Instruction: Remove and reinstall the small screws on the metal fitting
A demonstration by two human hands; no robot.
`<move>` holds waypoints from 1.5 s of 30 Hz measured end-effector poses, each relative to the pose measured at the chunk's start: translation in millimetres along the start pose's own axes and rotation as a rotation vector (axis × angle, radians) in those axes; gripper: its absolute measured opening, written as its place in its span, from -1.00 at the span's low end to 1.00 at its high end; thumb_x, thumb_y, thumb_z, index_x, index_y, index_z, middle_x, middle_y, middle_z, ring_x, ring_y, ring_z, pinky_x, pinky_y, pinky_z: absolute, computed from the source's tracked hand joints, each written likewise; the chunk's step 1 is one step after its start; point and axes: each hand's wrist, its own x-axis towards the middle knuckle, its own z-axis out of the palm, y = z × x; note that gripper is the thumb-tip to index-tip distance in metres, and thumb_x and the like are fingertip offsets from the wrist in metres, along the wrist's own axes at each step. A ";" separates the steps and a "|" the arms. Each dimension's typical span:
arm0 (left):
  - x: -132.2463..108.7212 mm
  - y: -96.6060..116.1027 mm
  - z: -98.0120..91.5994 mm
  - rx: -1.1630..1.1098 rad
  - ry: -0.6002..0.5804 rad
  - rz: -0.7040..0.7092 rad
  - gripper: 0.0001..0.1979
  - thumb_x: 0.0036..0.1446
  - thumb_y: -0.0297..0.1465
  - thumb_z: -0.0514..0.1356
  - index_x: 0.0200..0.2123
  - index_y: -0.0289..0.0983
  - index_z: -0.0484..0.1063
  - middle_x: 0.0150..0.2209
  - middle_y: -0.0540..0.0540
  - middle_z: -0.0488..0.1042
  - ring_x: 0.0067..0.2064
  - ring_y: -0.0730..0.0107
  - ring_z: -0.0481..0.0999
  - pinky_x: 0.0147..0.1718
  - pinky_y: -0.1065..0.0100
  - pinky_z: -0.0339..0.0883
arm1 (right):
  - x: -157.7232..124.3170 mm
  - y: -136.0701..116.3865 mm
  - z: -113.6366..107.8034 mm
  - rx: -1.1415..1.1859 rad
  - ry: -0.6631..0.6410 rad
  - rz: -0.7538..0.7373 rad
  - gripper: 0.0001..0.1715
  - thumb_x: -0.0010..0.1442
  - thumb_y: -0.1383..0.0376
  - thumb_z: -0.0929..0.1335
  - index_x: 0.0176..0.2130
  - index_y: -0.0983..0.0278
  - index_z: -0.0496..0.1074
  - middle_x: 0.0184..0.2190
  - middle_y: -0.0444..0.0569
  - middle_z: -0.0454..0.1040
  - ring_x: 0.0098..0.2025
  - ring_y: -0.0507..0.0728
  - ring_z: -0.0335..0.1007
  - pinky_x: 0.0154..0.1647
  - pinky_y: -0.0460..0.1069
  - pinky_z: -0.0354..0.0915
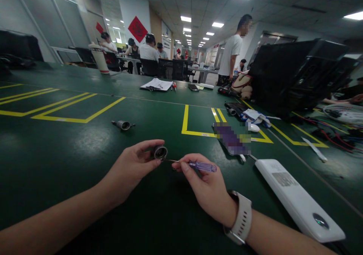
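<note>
My left hand [133, 164] is closed around a small round metal part [160, 152], its hollow end turned towards me. A screwdriver with a clear purple handle [203, 166] sits in my right hand [208, 192], pinched near where handle meets shaft. Its thin shaft points left and the tip meets the lower right edge of the metal part; whether it sits in a screw cannot be made out. A tiny dark piece [173, 168] shows under my right fingers. Beyond my left hand, a similar metal part [124, 125] lies on the green table [70, 164].
To the right lie a phone [231, 138] with a cable and a long white power strip-like device [297, 198]. A large black case [295, 73] stands behind them. Papers [157, 84] and a white tumbler [100, 59] are at the back. Several people sit beyond; one person [231, 54] stands.
</note>
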 end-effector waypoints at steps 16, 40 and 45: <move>-7.7 7.7 5.9 -0.001 -0.014 -0.036 -0.65 -0.15 -0.42 0.29 -0.19 -0.23 0.46 -0.24 -0.06 0.58 -0.15 0.24 0.53 -0.08 0.26 0.35 | -4.0 -5.5 -2.6 -0.285 -0.127 -0.262 -0.75 0.17 0.43 0.27 -0.15 0.21 0.39 -0.22 -0.03 0.51 -0.18 0.10 0.41 -0.13 0.05 0.32; -7.1 13.4 10.0 -0.010 0.050 -0.091 -0.77 -0.18 -0.47 0.22 -0.33 -0.29 0.48 -0.33 -0.07 0.56 -0.27 0.29 0.54 -0.26 0.31 0.44 | -2.5 -9.2 -2.5 -0.206 0.048 -0.128 -0.88 0.21 0.34 0.26 -0.25 0.22 0.39 -0.32 -0.06 0.49 -0.24 0.08 0.41 -0.18 0.04 0.31; -4.3 10.7 9.2 -0.030 0.052 -0.103 -0.77 -0.20 -0.44 0.24 -0.35 -0.30 0.49 -0.31 -0.07 0.55 -0.26 0.28 0.53 -0.26 0.32 0.44 | 1.4 -6.2 -3.4 -0.015 0.084 0.005 -0.89 0.22 0.29 0.25 -0.28 0.23 0.36 -0.36 -0.08 0.49 -0.32 0.06 0.42 -0.29 -0.01 0.33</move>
